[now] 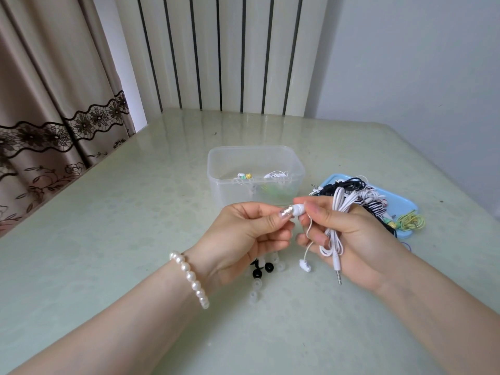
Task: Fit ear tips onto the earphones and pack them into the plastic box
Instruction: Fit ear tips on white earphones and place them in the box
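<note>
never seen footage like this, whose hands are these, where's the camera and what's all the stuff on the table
There is no machine: a person wears the camera on their head, looking down at their own hands. The left hand and right hand meet on one bud of a white earphone, its coiled cable held in the right hand; the other bud dangles. On the pale green table sit a clear plastic box with some earphones already inside, a blue tray heaped with more, and loose black and clear ear tips below the hands.
</note>
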Tool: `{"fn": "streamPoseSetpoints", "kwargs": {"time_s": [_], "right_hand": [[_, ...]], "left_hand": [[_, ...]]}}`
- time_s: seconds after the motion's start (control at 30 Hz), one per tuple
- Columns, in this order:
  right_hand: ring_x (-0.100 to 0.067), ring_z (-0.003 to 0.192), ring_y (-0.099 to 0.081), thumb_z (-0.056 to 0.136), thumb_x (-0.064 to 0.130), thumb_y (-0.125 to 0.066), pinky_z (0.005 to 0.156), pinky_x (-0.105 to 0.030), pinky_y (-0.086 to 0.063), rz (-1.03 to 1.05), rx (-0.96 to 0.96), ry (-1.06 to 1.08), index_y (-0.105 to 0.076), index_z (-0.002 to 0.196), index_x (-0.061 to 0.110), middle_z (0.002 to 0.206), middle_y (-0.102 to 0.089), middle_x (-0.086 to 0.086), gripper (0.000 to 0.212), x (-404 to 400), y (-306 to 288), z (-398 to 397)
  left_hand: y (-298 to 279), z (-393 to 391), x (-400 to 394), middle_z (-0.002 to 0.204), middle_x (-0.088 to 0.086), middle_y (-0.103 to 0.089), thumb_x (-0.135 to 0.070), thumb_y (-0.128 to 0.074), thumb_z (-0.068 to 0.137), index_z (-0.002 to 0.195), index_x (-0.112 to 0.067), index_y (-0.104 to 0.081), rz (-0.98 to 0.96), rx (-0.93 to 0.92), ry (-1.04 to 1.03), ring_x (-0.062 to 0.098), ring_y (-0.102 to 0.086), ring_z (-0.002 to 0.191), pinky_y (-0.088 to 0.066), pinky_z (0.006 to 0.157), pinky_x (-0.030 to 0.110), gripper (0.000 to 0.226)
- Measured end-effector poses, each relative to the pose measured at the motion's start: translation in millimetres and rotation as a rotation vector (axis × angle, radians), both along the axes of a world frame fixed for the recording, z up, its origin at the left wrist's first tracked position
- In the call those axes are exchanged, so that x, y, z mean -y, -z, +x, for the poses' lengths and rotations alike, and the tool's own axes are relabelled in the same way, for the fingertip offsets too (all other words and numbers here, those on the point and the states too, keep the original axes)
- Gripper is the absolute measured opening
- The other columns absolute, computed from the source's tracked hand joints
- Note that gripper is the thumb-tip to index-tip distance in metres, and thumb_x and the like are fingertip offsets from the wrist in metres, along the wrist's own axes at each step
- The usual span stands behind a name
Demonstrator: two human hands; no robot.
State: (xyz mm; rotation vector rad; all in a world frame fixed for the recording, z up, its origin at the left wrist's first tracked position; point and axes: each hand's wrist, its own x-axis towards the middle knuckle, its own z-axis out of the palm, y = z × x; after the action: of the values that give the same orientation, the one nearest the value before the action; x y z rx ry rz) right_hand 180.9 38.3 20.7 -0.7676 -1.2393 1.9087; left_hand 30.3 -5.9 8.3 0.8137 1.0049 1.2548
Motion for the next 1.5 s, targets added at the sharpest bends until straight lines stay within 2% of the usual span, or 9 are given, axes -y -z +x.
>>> {"fn": "streamPoseSetpoints", "kwargs": {"time_s": [0.17,0.27,0.37,0.43,0.7,0.93,1.1,1.27,1.5], "right_hand": [[-0.005,0.036,-0.039,0.058,0.014,-0.065,0.05,-0.018,-0.046,-0.199,-0.279,-0.01,-0.071,0.068,0.009,0.058,-0.052,0.0,0.013,-0.6,-9.9,-1.2],[-0.003,0.035,-0.04,0.06,0.012,-0.063,0.052,-0.016,-0.047,-0.238,-0.406,-0.028,-0.068,0.066,0.009,0.058,-0.052,0.001,0.009,2.8,-16.5,0.2],[-0.002,0.033,-0.04,0.058,0.009,-0.062,0.051,-0.017,-0.049,-0.256,-0.469,0.011,-0.067,0.064,0.008,0.058,-0.05,0.0,0.009,8.2,-23.9,1.4],[-0.002,0.033,-0.041,0.054,0.008,-0.063,0.05,-0.019,-0.05,-0.263,-0.475,0.06,-0.065,0.067,0.009,0.059,-0.05,-0.001,0.014,7.9,-25.9,4.1],[-0.014,0.049,-0.063,0.052,0.007,-0.065,0.057,-0.024,-0.056,-0.04,-0.204,0.223,-0.058,0.078,0.011,0.064,-0.066,-0.002,0.028,-3.8,-13.3,13.0],[-0.021,0.067,-0.069,0.057,0.003,-0.064,0.058,-0.026,-0.055,0.081,-0.099,0.136,-0.059,0.089,0.008,0.083,-0.07,-0.005,0.032,4.1,-3.8,3.9],[-0.028,0.087,-0.064,0.057,-0.006,-0.067,0.071,-0.028,-0.053,0.15,-0.037,0.16,-0.06,0.094,0.01,0.092,-0.066,-0.008,0.04,0.2,2.0,5.2],[-0.013,0.055,-0.063,0.078,-0.016,-0.051,0.061,-0.024,-0.052,0.19,0.057,0.263,-0.061,0.092,0.01,0.086,-0.059,-0.008,0.03,-4.0,3.9,8.3],[-0.015,0.047,-0.059,0.079,-0.011,-0.059,0.062,-0.031,-0.044,0.455,0.314,0.28,-0.061,0.092,0.012,0.082,-0.059,-0.007,0.027,1.7,-4.3,11.9]], "left_hand": [[1.9,0.6,-1.7,0.083,0.007,-0.069,-0.029,-0.071,0.062,0.083,-0.008,-0.067,0.076,-0.08,0.002,0.015,-0.065,0.077,-0.054,0.072,0.022,0.029],[3.3,3.0,1.3,0.095,-0.001,-0.071,-0.009,-0.082,0.056,0.098,-0.017,-0.064,0.233,-0.246,0.137,0.013,-0.065,0.095,-0.053,0.077,0.024,0.047],[10.8,10.4,4.5,0.094,-0.004,-0.069,0.007,-0.082,0.054,0.103,-0.023,-0.057,0.329,-0.47,0.27,0.015,-0.063,0.094,-0.051,0.081,0.026,0.063],[12.4,14.1,7.0,0.085,0.001,-0.068,0.012,-0.075,0.064,0.097,-0.017,-0.055,0.298,-0.498,0.293,0.017,-0.064,0.082,-0.051,0.075,0.025,0.049],[0.5,-1.1,2.6,0.067,0.006,-0.07,-0.001,-0.065,0.074,0.072,-0.005,-0.056,0.249,-0.332,0.101,0.015,-0.066,0.058,-0.051,0.054,0.023,0.01],[-4.3,-1.2,2.9,0.083,0.019,-0.069,0.021,-0.04,0.08,0.097,0.002,-0.059,0.013,-0.005,0.206,0.026,-0.068,0.065,-0.057,0.056,0.029,0.032],[-8.1,-5.1,-0.2,0.088,0.018,-0.066,-0.002,-0.041,0.088,0.111,0.006,-0.056,-0.172,0.16,0.193,0.023,-0.067,0.064,-0.054,0.054,0.026,0.029],[-8.8,-5.3,0.9,0.071,0.009,-0.066,0.004,-0.051,0.083,0.085,-0.006,-0.06,-0.17,0.081,0.112,0.015,-0.065,0.057,-0.054,0.054,0.021,0.013],[-10.9,-8.2,1.8,0.076,0.01,-0.068,0.012,-0.053,0.081,0.087,0.002,-0.063,-0.05,0.021,0.036,0.015,-0.069,0.066,-0.057,0.062,0.021,0.016]]}}
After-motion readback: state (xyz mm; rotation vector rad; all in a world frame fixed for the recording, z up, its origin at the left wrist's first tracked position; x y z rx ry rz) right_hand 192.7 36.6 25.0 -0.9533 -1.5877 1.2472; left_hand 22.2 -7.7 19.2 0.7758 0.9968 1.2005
